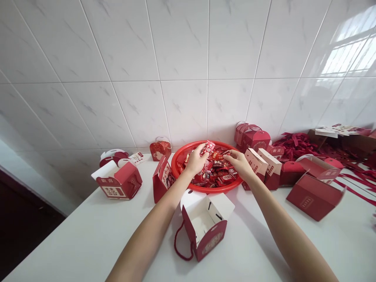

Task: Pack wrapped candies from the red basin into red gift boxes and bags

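Note:
A red plastic basket (216, 190) full of red-wrapped candies (216, 168) stands against the wall side of the table. Over its left half, my left hand (197, 159) is closed on a pink-and-red candy packet (209, 146) with white dots. My right hand (237, 160) reaches over the right side of the basket, thumb and fingers pinched together at the candies; what they hold, if anything, is too small to make out. Between my forearms sits an open red gift box (207, 227), its white inside showing no candy and a dark red cord handle hanging at its left.
More red gift boxes stand left (117, 180) and right (315, 196) of the basket. A small red heart-patterned box (160, 150) is near the wall. Dark red ribbons (293, 145) are heaped at the right. White tiles (185, 105) rise behind the white table (96, 239).

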The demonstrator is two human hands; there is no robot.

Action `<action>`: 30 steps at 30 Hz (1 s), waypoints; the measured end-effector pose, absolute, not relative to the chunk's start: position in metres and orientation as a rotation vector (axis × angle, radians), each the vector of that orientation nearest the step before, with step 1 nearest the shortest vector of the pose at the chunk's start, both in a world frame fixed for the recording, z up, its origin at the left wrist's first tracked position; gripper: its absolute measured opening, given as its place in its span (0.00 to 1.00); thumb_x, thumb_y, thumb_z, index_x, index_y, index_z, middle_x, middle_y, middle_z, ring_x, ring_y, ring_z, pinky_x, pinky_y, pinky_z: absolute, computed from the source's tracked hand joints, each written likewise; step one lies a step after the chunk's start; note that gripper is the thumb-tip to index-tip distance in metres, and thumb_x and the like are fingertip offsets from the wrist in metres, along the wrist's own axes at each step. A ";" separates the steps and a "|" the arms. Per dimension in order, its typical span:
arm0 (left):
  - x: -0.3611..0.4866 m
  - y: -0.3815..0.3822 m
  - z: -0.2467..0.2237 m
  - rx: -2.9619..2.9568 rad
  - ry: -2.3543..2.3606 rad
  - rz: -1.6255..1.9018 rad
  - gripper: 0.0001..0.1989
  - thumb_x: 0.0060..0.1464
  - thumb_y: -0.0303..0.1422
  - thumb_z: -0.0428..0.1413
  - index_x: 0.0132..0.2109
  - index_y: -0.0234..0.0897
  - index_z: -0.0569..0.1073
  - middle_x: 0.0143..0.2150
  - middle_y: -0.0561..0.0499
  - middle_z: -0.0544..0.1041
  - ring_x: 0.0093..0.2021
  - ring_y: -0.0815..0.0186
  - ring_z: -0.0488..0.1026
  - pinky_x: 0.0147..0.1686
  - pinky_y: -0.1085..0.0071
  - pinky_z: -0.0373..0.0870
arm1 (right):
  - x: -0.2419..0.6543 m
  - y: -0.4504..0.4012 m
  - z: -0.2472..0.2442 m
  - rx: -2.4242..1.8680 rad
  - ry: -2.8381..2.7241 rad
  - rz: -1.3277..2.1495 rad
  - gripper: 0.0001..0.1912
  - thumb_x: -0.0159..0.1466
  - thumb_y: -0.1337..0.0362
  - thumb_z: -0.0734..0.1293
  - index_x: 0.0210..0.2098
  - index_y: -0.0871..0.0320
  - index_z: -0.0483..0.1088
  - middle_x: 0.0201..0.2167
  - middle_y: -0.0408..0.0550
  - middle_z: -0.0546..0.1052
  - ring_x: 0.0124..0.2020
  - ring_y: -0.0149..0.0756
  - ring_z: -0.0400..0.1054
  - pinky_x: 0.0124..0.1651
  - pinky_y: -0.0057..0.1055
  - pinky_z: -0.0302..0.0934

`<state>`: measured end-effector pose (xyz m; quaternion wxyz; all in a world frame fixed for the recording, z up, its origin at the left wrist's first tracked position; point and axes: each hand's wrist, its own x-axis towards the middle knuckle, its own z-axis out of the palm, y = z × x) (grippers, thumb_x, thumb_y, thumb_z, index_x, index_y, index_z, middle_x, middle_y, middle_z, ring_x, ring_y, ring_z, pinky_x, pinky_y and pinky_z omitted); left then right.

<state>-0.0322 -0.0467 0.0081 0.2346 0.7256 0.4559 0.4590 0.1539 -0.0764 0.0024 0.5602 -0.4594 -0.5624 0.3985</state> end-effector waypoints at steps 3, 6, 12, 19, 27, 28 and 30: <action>-0.032 -0.049 0.008 1.992 1.249 1.255 0.22 0.62 0.30 0.53 0.63 0.38 0.70 0.61 0.45 0.75 0.62 0.58 0.71 0.61 0.63 0.67 | 0.154 -0.079 0.003 -1.073 -1.337 0.953 0.12 0.50 0.55 0.72 0.27 0.56 0.69 0.26 0.43 0.75 0.27 0.34 0.67 0.35 0.33 0.63; -0.030 -0.054 0.011 1.958 1.207 1.208 0.19 0.63 0.35 0.53 0.58 0.38 0.74 0.50 0.45 0.81 0.50 0.58 0.78 0.51 0.63 0.74 | 0.154 -0.081 0.004 -1.057 -1.347 0.960 0.12 0.51 0.55 0.72 0.28 0.56 0.70 0.26 0.43 0.75 0.28 0.34 0.67 0.35 0.33 0.63; -0.027 -0.061 0.016 1.733 1.065 1.227 0.10 0.57 0.31 0.53 0.39 0.33 0.79 0.25 0.52 0.77 0.23 0.68 0.72 0.23 0.74 0.65 | 0.155 -0.078 0.001 -1.124 -1.363 0.870 0.13 0.51 0.55 0.70 0.30 0.56 0.68 0.26 0.42 0.73 0.28 0.35 0.69 0.35 0.33 0.65; -0.028 -0.059 0.018 1.582 0.964 1.385 0.06 0.50 0.27 0.54 0.36 0.35 0.75 0.25 0.56 0.74 0.21 0.71 0.70 0.25 0.76 0.65 | 0.159 -0.059 -0.005 -1.514 -1.600 0.580 0.06 0.53 0.62 0.66 0.29 0.57 0.67 0.26 0.42 0.73 0.31 0.36 0.68 0.34 0.30 0.61; -0.028 -0.057 0.017 1.592 0.953 1.383 0.07 0.50 0.26 0.53 0.35 0.35 0.75 0.25 0.56 0.73 0.22 0.71 0.69 0.25 0.76 0.64 | 0.151 -0.041 -0.004 -1.875 -1.877 0.396 0.19 0.41 0.76 0.73 0.33 0.58 0.72 0.35 0.52 0.79 0.40 0.46 0.73 0.36 0.29 0.61; -0.028 -0.056 0.016 1.598 0.956 1.382 0.07 0.50 0.26 0.52 0.35 0.35 0.76 0.24 0.56 0.73 0.22 0.71 0.69 0.24 0.76 0.64 | 0.150 -0.042 -0.004 -1.889 -1.909 0.384 0.20 0.41 0.77 0.73 0.33 0.58 0.73 0.35 0.52 0.79 0.39 0.46 0.73 0.35 0.29 0.61; -0.028 -0.055 0.015 1.614 0.969 1.377 0.08 0.51 0.26 0.52 0.35 0.35 0.76 0.22 0.56 0.71 0.21 0.71 0.67 0.23 0.76 0.62 | 0.147 -0.046 -0.002 -1.901 -1.967 0.363 0.19 0.41 0.77 0.73 0.33 0.58 0.74 0.33 0.51 0.79 0.37 0.45 0.74 0.34 0.29 0.60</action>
